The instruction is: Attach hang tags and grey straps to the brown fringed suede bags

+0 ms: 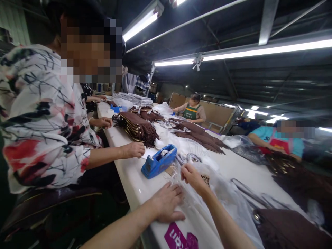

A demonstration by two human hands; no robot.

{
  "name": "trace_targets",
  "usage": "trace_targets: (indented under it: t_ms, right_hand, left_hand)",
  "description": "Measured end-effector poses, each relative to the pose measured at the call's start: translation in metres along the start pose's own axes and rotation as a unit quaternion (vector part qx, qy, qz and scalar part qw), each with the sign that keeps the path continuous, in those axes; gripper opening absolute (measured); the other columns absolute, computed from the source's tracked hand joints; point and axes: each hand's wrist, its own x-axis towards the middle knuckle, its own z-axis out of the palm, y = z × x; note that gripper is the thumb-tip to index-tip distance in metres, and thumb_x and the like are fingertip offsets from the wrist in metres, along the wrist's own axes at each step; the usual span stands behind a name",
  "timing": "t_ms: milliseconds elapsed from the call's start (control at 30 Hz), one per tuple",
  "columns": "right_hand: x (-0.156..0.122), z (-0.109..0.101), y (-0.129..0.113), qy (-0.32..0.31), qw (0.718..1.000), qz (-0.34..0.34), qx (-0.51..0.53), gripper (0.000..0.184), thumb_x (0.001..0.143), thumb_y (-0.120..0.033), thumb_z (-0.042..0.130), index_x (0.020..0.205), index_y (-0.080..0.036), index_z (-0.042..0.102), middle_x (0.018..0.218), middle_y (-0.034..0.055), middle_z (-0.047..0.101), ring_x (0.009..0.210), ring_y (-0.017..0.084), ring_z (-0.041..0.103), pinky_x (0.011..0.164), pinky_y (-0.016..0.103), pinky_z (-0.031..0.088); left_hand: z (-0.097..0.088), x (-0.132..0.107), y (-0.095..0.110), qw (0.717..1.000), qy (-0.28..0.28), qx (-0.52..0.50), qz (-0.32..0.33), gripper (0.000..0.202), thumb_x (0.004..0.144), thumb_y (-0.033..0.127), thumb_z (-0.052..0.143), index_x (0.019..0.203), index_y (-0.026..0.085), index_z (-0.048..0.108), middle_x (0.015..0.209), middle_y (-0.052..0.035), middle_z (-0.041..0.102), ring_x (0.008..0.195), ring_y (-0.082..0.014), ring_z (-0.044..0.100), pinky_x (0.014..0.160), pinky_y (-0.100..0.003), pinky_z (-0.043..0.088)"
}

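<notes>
My left hand (168, 203) lies flat near the table's left edge, fingers stretched forward and thumb apart, at the border of a clear plastic bag (228, 200). Just ahead and to the right, my right hand (192, 177) is closed, its fingers curled together above the bag. What sits between those fingertips, if anything, cannot be made out. A blue tape dispenser (159, 162) stands beyond my hands, touched by neither. Close to my left thumb lies a purple piece with white lettering (177, 237).
Fringed brown bags (137, 128) are stacked along the white table (137, 186). More brown fringed pieces (199, 135) lie farther back. Another brown item (293, 228) is at the near right. A co-worker in a floral shirt (49, 114) sits at left, a hand near the dispenser; other people work beyond.
</notes>
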Motion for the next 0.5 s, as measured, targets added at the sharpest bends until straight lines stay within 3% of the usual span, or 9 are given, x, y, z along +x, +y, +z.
trace_targets:
  t_ms: [133, 300, 400, 500]
  right_hand:
    - [-0.008, -0.003, -0.02, 0.0, 0.994, -0.015, 0.106, 0.034, 0.068, -0.044, 0.07, 0.065, -0.023, 0.044, 0.057, -0.0067, 0.049, 0.048, 0.009, 0.044, 0.044, 0.021, 0.035]
    - [-0.024, -0.03, -0.052, 0.041, 0.98, -0.025, 0.192, 0.04, 0.065, -0.041, 0.076, 0.066, -0.022, 0.04, 0.059, -0.0081, 0.042, 0.05, 0.007, 0.041, 0.047, 0.019, 0.034]
    - [-0.067, -0.058, -0.068, 0.049, 0.98, -0.02, 0.191, 0.032, 0.069, -0.036, 0.077, 0.068, -0.02, 0.049, 0.06, -0.0067, 0.044, 0.052, 0.008, 0.044, 0.05, 0.02, 0.036]
    - [-0.143, -0.09, -0.086, 0.073, 0.982, -0.058, 0.162, 0.024, 0.077, -0.034, 0.073, 0.071, -0.02, 0.054, 0.06, -0.0056, 0.044, 0.053, 0.009, 0.045, 0.051, 0.022, 0.036]
  left_hand:
    - [0.0, -0.001, -0.001, 1.0, 0.022, 0.006, 0.01, 0.067, 0.089, 0.056, 0.046, 0.139, 0.011, 0.042, 0.147, -0.0193, 0.038, 0.137, -0.031, 0.034, 0.114, -0.05, 0.021]
    - [0.005, 0.0, -0.004, 0.999, 0.033, 0.02, 0.02, 0.068, 0.089, 0.057, 0.047, 0.141, 0.014, 0.04, 0.149, -0.0176, 0.037, 0.138, -0.0301, 0.033, 0.114, -0.049, 0.021]
    - [0.006, 0.001, -0.004, 1.0, 0.008, 0.023, 0.011, 0.068, 0.089, 0.055, 0.047, 0.143, 0.015, 0.038, 0.151, -0.0169, 0.033, 0.14, -0.0296, 0.029, 0.115, -0.049, 0.018]
    - [0.004, 0.002, -0.007, 0.999, -0.009, 0.034, 0.006, 0.062, 0.089, 0.044, 0.051, 0.143, 0.015, 0.039, 0.153, -0.0164, 0.03, 0.142, -0.0298, 0.025, 0.115, -0.052, 0.017]
